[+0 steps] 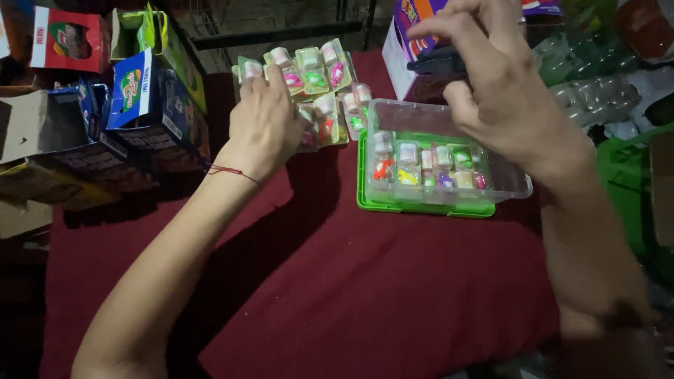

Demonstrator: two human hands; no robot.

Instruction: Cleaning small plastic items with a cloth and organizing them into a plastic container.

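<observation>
My left hand rests on a spread of small blister packs holding bright toy pieces, its fingers gripping one pack at the far left. My right hand is raised above a clear plastic box on a green lid, fingers curled around a dark object that I cannot make out. Inside the box lie several more of the small packs in orange, yellow, green and pink.
Everything sits on a dark red cloth. Open cardboard boxes in blue, green and red are piled at the left. A purple and white carton stands behind the clear box. Clear plastic bags and a green crate are at the right.
</observation>
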